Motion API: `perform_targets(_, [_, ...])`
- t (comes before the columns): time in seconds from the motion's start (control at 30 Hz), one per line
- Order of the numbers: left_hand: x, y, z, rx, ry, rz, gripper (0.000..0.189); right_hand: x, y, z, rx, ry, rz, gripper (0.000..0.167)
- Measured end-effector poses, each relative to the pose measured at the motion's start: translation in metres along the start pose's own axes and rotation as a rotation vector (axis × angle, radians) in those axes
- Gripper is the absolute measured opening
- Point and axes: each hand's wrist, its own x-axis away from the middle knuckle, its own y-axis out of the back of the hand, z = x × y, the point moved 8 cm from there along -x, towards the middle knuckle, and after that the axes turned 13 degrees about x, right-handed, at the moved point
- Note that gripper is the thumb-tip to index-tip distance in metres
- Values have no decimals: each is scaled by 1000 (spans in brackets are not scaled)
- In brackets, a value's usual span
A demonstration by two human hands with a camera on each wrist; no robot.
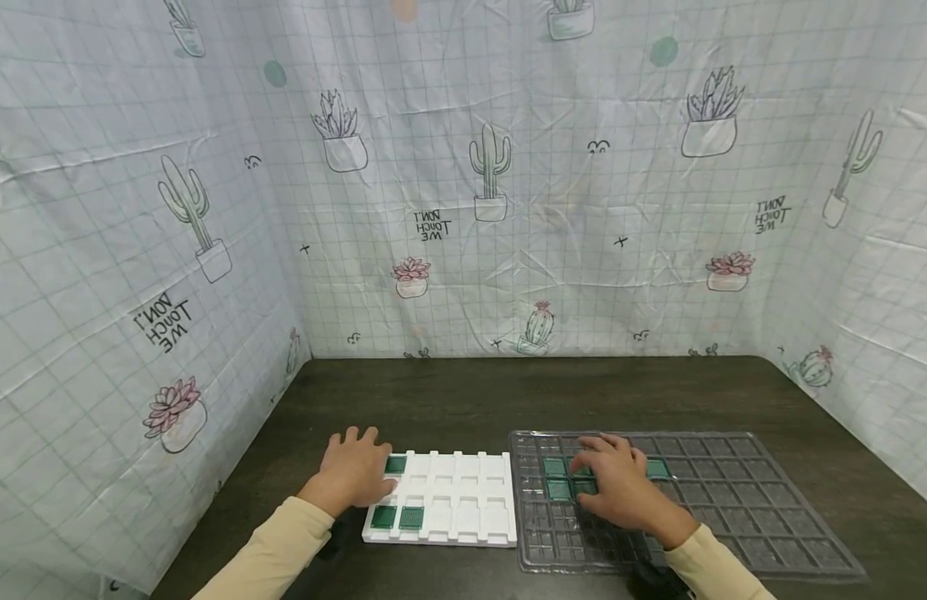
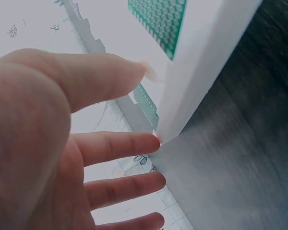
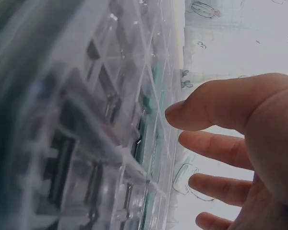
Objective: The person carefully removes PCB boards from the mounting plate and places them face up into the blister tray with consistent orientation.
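Note:
My left hand (image 1: 353,468) is at the left end of a white tray (image 1: 471,460), its fingers spread. In the left wrist view the thumb (image 2: 101,72) lies over the tray's edge, and whether it presses there I cannot tell. Green square chips (image 1: 412,518) sit in pockets at that end. My right hand (image 1: 621,487) hovers over a clear plastic tray (image 1: 779,521). Its thumb (image 3: 206,105) and fingers are apart, with nothing visible between them. Several green chips (image 1: 554,467) lie in the clear tray's pockets around this hand, some partly hidden beneath it.
Both trays lie side by side on a dark wooden table (image 1: 433,392), their edges close together. A white curtain (image 1: 621,292) printed with cacti surrounds the table at the back and sides.

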Motion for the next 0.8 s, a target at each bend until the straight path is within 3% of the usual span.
perform_targets(0.33, [3,3,-1,3,-24,4,54,0,-1,14,-46,19,-8,23])
perform_targets(0.8, [-2,0,1,8,-5,15,55,-7,4,51,-91,76,-36,18])
